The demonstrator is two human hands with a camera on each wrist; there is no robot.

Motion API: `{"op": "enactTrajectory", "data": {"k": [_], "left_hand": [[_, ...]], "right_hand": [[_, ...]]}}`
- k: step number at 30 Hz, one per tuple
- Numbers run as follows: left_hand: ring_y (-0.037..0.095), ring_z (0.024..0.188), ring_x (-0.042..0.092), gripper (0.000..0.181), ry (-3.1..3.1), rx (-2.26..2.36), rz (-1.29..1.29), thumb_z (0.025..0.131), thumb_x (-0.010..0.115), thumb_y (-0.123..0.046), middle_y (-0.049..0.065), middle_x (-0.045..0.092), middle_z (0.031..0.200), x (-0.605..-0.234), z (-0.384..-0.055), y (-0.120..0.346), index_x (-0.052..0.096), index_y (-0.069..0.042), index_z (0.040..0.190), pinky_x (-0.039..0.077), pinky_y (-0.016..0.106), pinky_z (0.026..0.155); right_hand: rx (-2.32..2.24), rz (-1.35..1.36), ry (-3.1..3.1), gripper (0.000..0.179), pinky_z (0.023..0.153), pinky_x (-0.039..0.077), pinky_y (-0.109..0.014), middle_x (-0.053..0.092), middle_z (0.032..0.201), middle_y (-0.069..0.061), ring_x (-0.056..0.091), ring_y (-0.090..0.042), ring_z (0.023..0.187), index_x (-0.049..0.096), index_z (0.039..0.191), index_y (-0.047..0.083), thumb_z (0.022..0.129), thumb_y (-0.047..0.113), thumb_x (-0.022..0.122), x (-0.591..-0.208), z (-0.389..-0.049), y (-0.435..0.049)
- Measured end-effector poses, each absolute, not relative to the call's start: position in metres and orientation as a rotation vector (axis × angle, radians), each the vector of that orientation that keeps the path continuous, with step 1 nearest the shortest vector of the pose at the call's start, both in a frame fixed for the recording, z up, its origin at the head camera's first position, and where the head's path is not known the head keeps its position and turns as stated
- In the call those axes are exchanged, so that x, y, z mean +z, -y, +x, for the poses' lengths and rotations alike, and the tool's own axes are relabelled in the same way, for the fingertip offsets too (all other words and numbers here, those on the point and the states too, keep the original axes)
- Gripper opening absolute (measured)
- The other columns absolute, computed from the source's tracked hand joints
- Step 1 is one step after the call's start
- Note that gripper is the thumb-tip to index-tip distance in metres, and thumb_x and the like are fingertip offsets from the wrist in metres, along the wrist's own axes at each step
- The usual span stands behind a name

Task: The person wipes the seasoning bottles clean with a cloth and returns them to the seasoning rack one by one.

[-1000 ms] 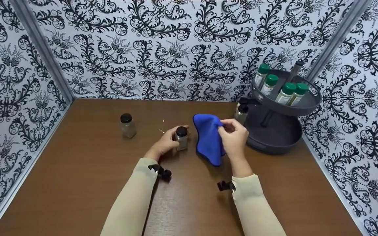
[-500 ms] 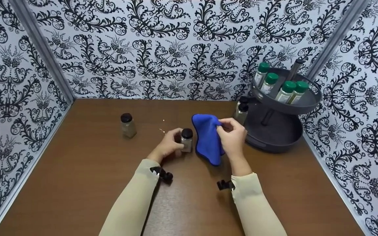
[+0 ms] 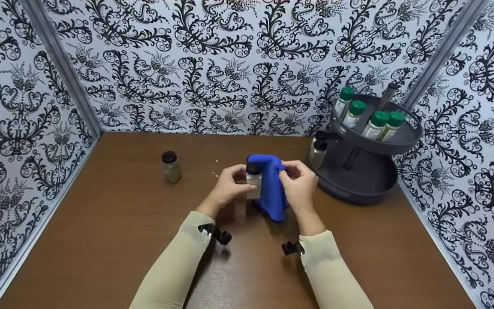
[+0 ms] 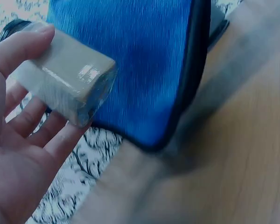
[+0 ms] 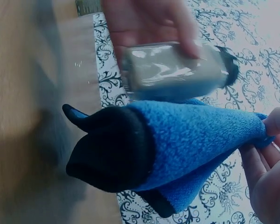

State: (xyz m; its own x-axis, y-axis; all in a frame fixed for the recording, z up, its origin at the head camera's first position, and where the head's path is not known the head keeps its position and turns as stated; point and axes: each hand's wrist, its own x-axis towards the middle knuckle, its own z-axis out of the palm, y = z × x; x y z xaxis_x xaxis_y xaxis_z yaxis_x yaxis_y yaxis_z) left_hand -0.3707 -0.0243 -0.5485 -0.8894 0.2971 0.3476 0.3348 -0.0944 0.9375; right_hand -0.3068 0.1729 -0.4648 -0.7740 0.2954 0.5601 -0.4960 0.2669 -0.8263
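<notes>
My left hand [image 3: 229,189] grips a clear spice jar [image 3: 253,186] with a black lid between thumb and fingers. In the left wrist view the jar [image 4: 77,70] shows pale powder inside and its base faces the camera. My right hand [image 3: 300,184] pinches a blue cloth [image 3: 272,193] with dark edging by its upper edge, and the cloth hangs down in folds. The jar overlaps the cloth in the head view. Seen from the right wrist, the jar [image 5: 172,70] is right beside the cloth [image 5: 191,140].
Another black-lidded jar [image 3: 171,168] stands on the brown table [image 3: 135,227] at the left, with small light crumbs [image 3: 215,174] near it. At the right is a two-tier dark grey rack [image 3: 358,189] with several green-capped bottles [image 3: 375,125] on top. Black-lidded jars [image 3: 318,153] stand at its left side.
My left hand has lifted the jar and carried it right, up to the cloth. The right hand still holds the cloth and has shifted slightly left.
</notes>
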Motion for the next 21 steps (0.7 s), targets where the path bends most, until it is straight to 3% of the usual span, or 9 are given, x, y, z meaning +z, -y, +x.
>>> {"op": "enactTrajectory", "data": {"k": [7, 12, 21], "left_hand": [[0.012, 0.083, 0.07, 0.043, 2.135, -2.048, -0.692, 0.073, 0.089, 0.0, 0.007, 0.075, 0.093, -0.535, -0.359, 0.008, 0.075, 0.003, 0.113, 0.061, 0.027, 0.078], [0.014, 0.085, 0.071, 0.044, 2.151, -2.019, -0.643, 0.072, 0.089, 0.0, 0.014, 0.077, 0.098, -0.529, -0.356, 0.005, 0.075, 0.002, 0.114, 0.062, 0.028, 0.08], [0.015, 0.089, 0.073, 0.046, 2.077, -2.036, -0.616, 0.074, 0.089, -0.001, 0.014, 0.078, 0.101, -0.513, -0.351, 0.011, 0.075, 0.002, 0.117, 0.063, 0.03, 0.084]], "right_hand": [[1.562, 0.28, 1.85, 0.013, 0.071, 0.057, -0.012, 0.079, 0.1, -0.027, 0.075, -0.012, 0.08, 0.075, 0.092, -0.013, 0.081, -0.02, 0.071, -0.462, -0.299, -0.166], [1.485, 0.305, 1.874, 0.013, 0.068, 0.055, -0.012, 0.08, 0.1, -0.024, 0.075, -0.02, 0.078, 0.075, 0.089, -0.011, 0.08, -0.021, 0.073, -0.459, -0.296, -0.164], [1.483, 0.332, 1.936, 0.014, 0.07, 0.056, -0.012, 0.08, 0.095, -0.023, 0.076, -0.031, 0.08, 0.075, 0.089, -0.009, 0.08, -0.019, 0.073, -0.463, -0.295, -0.158]]}}
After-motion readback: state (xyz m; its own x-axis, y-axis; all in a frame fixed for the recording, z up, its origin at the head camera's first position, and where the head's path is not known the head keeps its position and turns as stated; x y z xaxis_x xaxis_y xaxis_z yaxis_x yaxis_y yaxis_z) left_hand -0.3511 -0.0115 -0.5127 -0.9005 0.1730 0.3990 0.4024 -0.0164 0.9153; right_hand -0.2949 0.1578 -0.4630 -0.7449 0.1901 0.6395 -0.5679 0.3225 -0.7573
